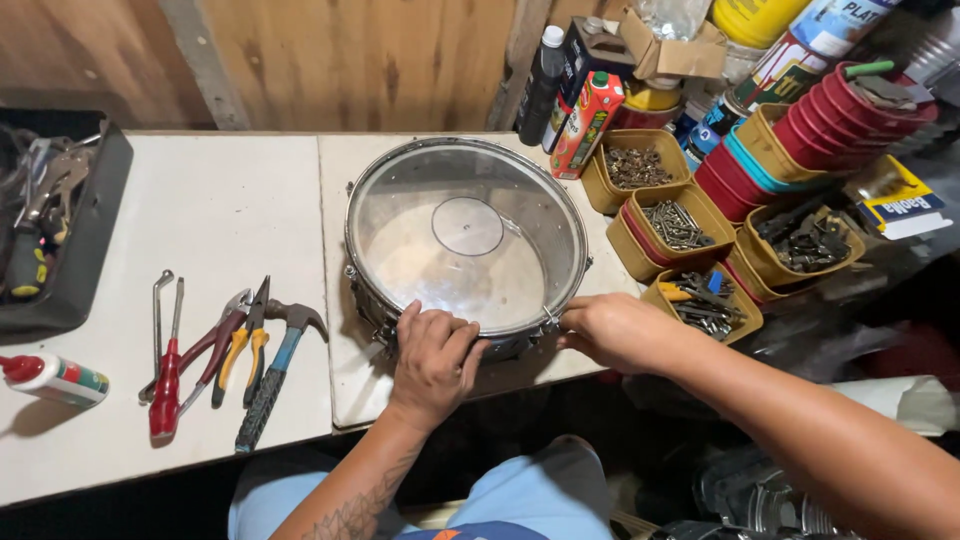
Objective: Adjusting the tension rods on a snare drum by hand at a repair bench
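1. Single view, head-worn, looking steeply down over the white tabletop (220, 210) toward the wooden wall (330, 60).
2. Close range: forearms enter from the bottom edge.
3. No second view; no overlap.

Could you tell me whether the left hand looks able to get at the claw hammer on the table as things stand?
Probably yes. The left hand rests on the near rim of the snare drum, and the claw hammer lies just to its left on the white table, with nothing between them.
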